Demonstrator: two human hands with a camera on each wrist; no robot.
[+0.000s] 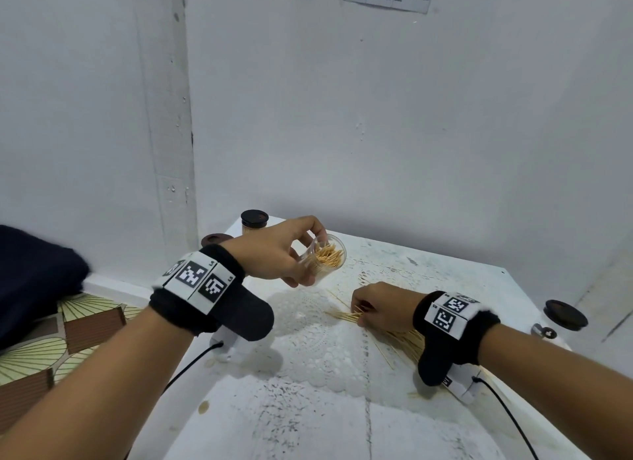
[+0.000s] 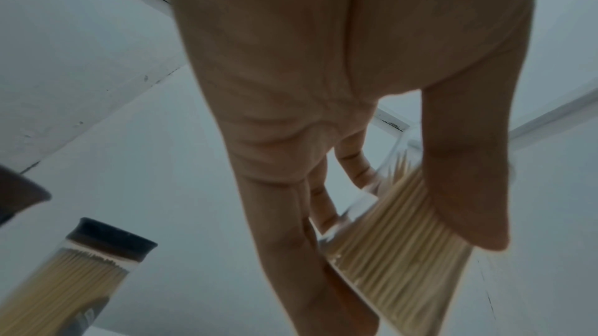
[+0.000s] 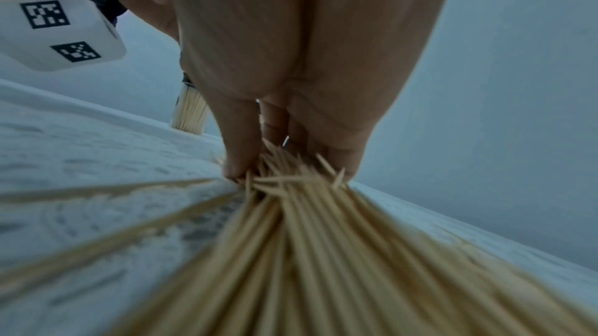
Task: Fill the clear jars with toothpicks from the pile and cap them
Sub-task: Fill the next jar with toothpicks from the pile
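At the middle of the white worktop (image 1: 445, 288), the left hand (image 1: 274, 250) holds an open clear jar (image 1: 325, 259) off the surface, fingers and thumb curled round its wall, its mouth tipped toward 3 o'clock and already well stocked with toothpicks. Just below it, toward 4 o'clock, the right hand (image 1: 380, 305) is down on the pile of toothpicks (image 1: 404, 339), its fingertips (image 3: 236, 170) pinching a loose bundle against the lace cloth (image 1: 318, 339). Off at 11 o'clock near the wall stands a capped jar (image 1: 254, 221), full of toothpicks in the left wrist view, with a brown lid (image 1: 216, 240) beside it near the worktop's edge. Another dark lid (image 1: 565, 314) lies at 3 o'clock near the right edge.
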